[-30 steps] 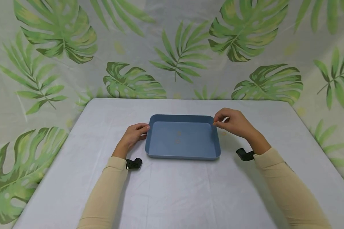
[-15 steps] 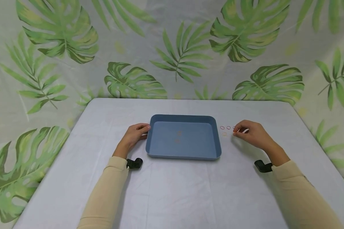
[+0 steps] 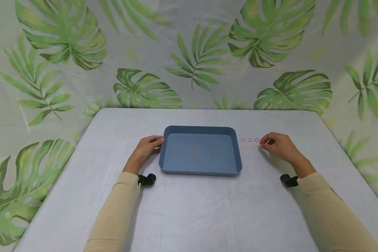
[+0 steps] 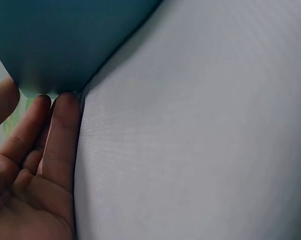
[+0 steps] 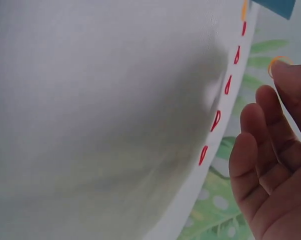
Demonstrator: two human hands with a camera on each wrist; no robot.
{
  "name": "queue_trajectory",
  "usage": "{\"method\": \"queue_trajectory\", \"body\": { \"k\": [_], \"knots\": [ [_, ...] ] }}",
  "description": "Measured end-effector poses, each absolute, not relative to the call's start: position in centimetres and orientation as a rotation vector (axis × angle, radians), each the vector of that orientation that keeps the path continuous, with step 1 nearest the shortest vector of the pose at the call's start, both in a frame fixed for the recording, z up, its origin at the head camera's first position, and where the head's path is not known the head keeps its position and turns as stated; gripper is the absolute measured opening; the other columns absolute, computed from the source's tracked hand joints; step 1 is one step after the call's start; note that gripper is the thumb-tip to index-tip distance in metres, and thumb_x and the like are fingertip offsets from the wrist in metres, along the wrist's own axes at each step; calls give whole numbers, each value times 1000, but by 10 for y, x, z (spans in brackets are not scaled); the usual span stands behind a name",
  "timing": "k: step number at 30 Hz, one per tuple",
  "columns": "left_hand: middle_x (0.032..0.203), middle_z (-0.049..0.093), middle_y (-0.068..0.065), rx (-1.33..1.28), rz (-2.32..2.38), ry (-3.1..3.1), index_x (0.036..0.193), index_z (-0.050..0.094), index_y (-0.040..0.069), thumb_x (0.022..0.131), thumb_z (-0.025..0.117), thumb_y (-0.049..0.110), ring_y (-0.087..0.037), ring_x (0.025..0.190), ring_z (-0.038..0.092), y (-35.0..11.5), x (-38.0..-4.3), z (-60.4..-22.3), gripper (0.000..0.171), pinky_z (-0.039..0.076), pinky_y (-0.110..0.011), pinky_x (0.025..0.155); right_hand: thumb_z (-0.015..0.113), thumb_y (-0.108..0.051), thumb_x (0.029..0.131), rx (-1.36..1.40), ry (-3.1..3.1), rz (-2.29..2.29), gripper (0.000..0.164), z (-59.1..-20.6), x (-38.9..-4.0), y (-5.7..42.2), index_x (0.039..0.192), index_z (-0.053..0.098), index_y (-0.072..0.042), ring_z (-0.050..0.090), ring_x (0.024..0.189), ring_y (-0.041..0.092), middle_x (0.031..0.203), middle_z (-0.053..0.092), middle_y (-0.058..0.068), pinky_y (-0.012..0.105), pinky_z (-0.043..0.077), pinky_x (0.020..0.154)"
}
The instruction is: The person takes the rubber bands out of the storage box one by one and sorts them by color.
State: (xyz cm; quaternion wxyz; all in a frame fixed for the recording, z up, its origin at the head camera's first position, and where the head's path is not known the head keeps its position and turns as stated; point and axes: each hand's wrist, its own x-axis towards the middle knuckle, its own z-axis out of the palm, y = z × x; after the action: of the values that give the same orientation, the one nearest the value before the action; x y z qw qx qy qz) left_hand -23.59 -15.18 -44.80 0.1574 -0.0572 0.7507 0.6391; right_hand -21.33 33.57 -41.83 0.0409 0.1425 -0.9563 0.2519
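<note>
A blue tray (image 3: 200, 174) lies on the table, with two small orange bands, one (image 3: 194, 155) and another (image 3: 196, 146), on its floor. My left hand (image 3: 147, 148) touches the tray's left side; in the left wrist view its fairly straight fingers (image 4: 63, 135) meet the outer wall, the thumb near the rim. Right of the tray, my right hand (image 3: 278, 145) pinches an orange rubber band (image 5: 279, 61) between thumb and index finger. Beside it are several red rubber bands (image 3: 250, 140) in a row, and one orange band (image 3: 245, 147) lies below the leftmost.
A white cloth (image 3: 195, 210) covers the table. Behind it hangs a leaf-patterned curtain (image 3: 201, 52). A black wrist camera (image 3: 147, 180) is strapped to the left wrist and another camera (image 3: 289, 180) to the right.
My right hand has moved right, from the tray's right rim to the row of red bands, and they have come into view. The left hand stays at the tray.
</note>
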Motion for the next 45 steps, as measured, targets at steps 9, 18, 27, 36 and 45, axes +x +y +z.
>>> {"method": "queue_trajectory", "body": {
  "k": [9, 18, 27, 36, 45],
  "knots": [
    [141, 55, -18, -171, 1846, 2149, 136, 57, 1, 101, 59, 23, -25, 129, 54, -151, -235, -449, 41, 53, -37, 107, 70, -9, 89, 389, -3024, 783, 11, -423, -225, 325, 97, 73, -1, 64, 87, 29, 104, 69, 21, 31, 51, 69],
    [143, 54, -18, -152, 1850, 2147, 137, 57, 1, 101, 59, 25, -26, 131, 53, -154, -236, -450, 43, 52, -36, 108, 71, -10, 89, 418, -3063, 761, 10, -423, -228, 320, 95, 74, -2, 63, 83, 26, 97, 70, 18, 30, 49, 66],
    [142, 55, -18, -158, 1855, 2146, 137, 57, 1, 101, 59, 24, -26, 131, 53, -154, -235, -450, 42, 51, -37, 109, 73, -12, 89, 432, -3071, 751, 10, -424, -230, 318, 94, 74, -4, 61, 80, 22, 92, 70, 14, 29, 47, 65],
    [143, 55, -18, -168, 1855, 2136, 137, 57, 2, 101, 59, 25, -27, 132, 53, -153, -236, -449, 43, 52, -36, 108, 71, -12, 89, 410, -3099, 740, 11, -422, -232, 318, 95, 74, -4, 61, 82, 23, 93, 70, 14, 30, 48, 68],
    [143, 54, -17, -184, 1855, 2130, 137, 57, 2, 100, 60, 25, -26, 131, 54, -152, -235, -448, 44, 51, -36, 109, 71, -13, 90, 441, -3106, 714, 15, -423, -231, 319, 101, 73, -4, 62, 85, 25, 96, 71, 14, 34, 50, 71]
  ]
}}
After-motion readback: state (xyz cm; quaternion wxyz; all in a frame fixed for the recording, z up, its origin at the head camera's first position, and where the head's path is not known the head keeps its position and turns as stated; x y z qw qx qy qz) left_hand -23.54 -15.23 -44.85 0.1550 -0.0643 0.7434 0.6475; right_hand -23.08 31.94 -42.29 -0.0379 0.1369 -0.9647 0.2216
